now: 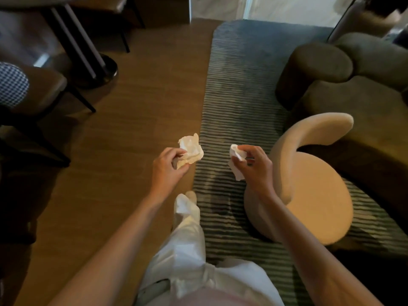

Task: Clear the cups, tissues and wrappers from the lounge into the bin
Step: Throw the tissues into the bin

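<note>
Over wooden floor, left hand (169, 165) and right hand (254, 166) each pinch crumpled tissue.

You stand on a brown wooden floor (123, 138). A grey striped rug (238, 102) lies on it to your right, carrying a beige round chair (313, 195) and a dark brown sofa (353, 89). Dark chair legs (81, 100) rest on the wood at left.

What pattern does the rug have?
The rug has thin dark and pale stripes, seen in the head view.
</note>
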